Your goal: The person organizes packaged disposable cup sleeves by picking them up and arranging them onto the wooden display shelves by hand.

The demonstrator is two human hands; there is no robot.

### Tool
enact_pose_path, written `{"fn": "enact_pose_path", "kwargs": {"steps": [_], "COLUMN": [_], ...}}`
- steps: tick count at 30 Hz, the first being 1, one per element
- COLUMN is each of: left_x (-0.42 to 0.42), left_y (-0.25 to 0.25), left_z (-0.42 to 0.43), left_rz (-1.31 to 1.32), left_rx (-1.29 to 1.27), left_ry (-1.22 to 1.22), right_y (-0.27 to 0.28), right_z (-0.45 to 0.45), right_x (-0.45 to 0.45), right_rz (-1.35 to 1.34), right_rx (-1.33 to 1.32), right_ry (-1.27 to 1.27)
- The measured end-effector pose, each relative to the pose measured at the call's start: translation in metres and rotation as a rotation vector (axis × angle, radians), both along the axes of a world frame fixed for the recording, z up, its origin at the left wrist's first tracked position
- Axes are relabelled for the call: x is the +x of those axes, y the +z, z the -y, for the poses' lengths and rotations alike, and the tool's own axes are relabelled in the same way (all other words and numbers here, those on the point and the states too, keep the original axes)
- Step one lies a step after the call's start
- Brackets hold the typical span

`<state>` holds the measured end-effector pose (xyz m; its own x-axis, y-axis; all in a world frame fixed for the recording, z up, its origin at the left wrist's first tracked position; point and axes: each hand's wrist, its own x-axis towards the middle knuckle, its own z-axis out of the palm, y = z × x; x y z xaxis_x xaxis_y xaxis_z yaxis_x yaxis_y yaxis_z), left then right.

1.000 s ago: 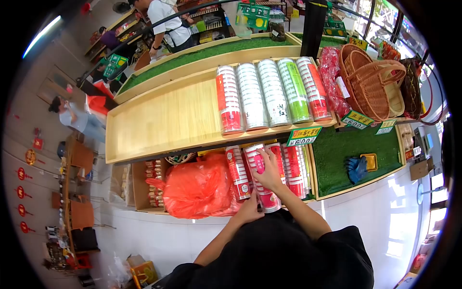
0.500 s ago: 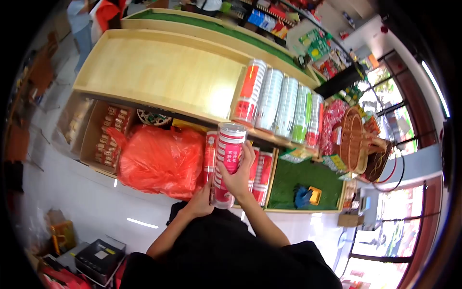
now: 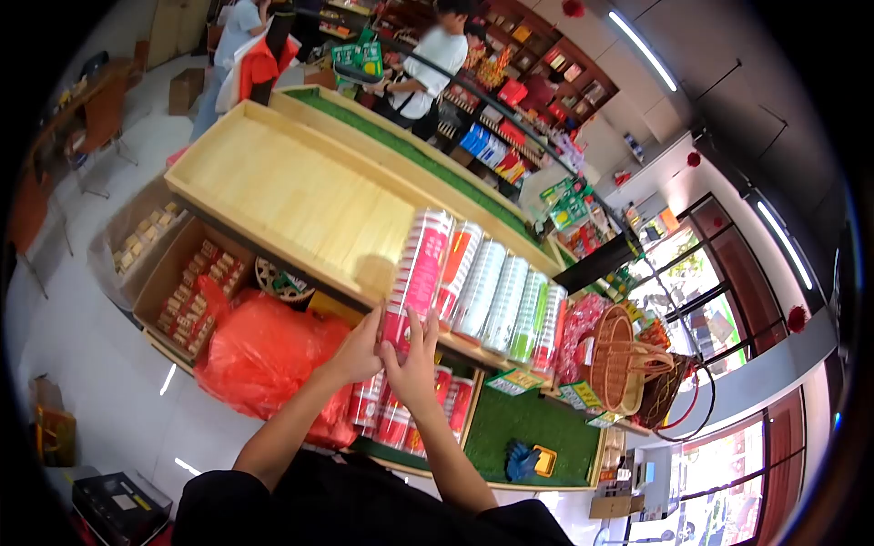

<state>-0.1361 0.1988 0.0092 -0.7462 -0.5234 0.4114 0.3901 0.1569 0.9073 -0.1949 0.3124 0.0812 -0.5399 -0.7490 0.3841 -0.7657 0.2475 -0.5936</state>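
Observation:
A pink-and-white striped canister (image 3: pixel 421 264) is held at its lower end between my two hands. My left hand (image 3: pixel 359 349) presses on its left side with the fingers closed against it. From below and the right, my right hand (image 3: pixel 414 362) grips it, fingers lying along its surface. Its upper part is over the wooden tray (image 3: pixel 291 173), at the left end of a row of canisters. Nearest in that row is a red-and-white canister (image 3: pixel 461 264), then several silver-white canisters (image 3: pixel 477 289). Below my hands, more red-and-white canisters (image 3: pixel 393 424) sit on the lower shelf.
A red plastic bag (image 3: pixel 264 359) bulges left of my arms, beside a cardboard box (image 3: pixel 150 300) of small packets. Wicker baskets (image 3: pixel 612 355) stand at the right end. Green matting (image 3: pixel 496 437) lines the lower shelf. A person in white (image 3: pixel 437 59) stands beyond the counter.
My hands have raised the pink canister from in front of the shelf to the tray, left of the row. The camera view has tilted and now takes in more of the room.

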Motion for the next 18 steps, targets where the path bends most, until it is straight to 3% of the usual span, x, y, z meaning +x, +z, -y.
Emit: {"fn": "enact_pose_path", "kwargs": {"steps": [1, 3, 5, 11, 14, 18], "left_x": [-0.007, -0.015, -0.018, -0.046, -0.056, -0.072], "left_y": [0.000, 0.011, 0.030, 0.016, 0.035, 0.043], "left_z": [0.003, 0.010, 0.013, 0.029, 0.044, 0.063], "left_rz": [0.070, 0.130, 0.512, 0.454, 0.549, 0.509], "left_rx": [-0.024, -0.052, -0.235, -0.193, -0.437, -0.363], "left_ry": [-0.008, -0.011, 0.043, 0.197, 0.242, 0.134], "right_y": [0.002, -0.010, -0.019, -0.021, -0.031, -0.016], "right_z": [0.001, 0.006, 0.015, 0.037, 0.046, 0.056], "right_x": [-0.002, -0.017, -0.033, -0.062, -0.083, -0.101], "right_rz": [0.097, -0.062, -0.068, -0.086, -0.212, -0.281], "right_rx": [-0.033, 0.028, 0.041, 0.065, 0.150, 0.236], "right_ry": [-0.008, -0.099, -0.102, -0.095, -0.192, -0.242]}}
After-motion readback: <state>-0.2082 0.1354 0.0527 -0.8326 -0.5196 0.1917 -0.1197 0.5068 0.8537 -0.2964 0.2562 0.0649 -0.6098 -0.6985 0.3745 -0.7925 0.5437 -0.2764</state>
